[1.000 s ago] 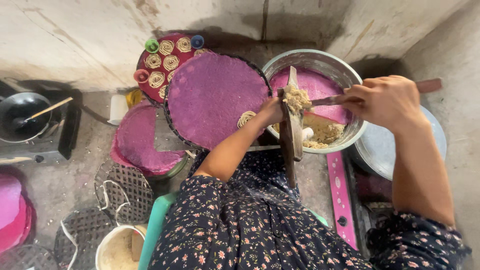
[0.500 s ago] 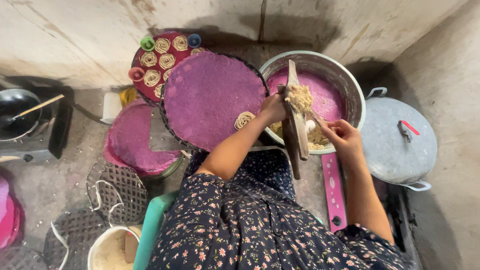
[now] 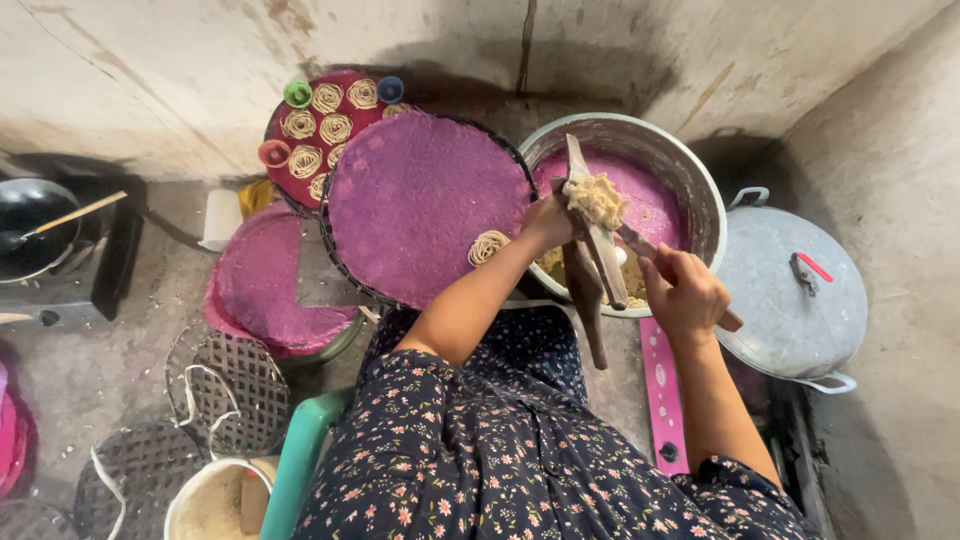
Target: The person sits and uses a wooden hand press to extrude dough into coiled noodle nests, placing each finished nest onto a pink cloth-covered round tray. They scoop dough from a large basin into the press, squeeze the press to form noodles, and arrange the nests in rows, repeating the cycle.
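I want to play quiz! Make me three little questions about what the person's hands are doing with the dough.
1. True or false: the left hand holds the wooden press loaded with dough.
2. What does the right hand grip? A) a wooden-handled tool B) the pot lid C) a cup
3. How many noodle coils lie on the big purple mat beside the metal basin?

Key: 1 true; 2 A; 3 one.
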The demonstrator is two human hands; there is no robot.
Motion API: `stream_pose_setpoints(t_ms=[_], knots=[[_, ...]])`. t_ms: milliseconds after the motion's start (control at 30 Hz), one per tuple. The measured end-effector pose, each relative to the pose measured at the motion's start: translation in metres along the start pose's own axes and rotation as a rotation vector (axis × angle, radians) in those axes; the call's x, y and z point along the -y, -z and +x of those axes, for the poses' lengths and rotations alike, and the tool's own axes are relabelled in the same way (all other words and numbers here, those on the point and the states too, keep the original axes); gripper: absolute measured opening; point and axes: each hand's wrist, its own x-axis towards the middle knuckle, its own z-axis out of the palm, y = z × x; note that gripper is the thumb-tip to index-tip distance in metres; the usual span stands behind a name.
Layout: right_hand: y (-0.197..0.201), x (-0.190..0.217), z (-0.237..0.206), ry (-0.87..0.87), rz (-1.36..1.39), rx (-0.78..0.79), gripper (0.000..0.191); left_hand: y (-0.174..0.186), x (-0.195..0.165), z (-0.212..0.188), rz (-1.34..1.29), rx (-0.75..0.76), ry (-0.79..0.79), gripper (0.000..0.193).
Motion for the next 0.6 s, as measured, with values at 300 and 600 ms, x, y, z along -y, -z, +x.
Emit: stream_pose_setpoints(t_ms=[300, 600], knots=[[-0.019, -0.045, 0.003, -0.534, 0.299, 0.054, 0.033, -0.001, -0.003, 0.005, 0.119, 0.113, 0.043, 0.031], [-0.026, -0.03, -0.016, -0.276, 0.124, 0.106, 0.029, 0.012, -0.017, -0.001, 0.167, 0.228, 0.096, 0.025]])
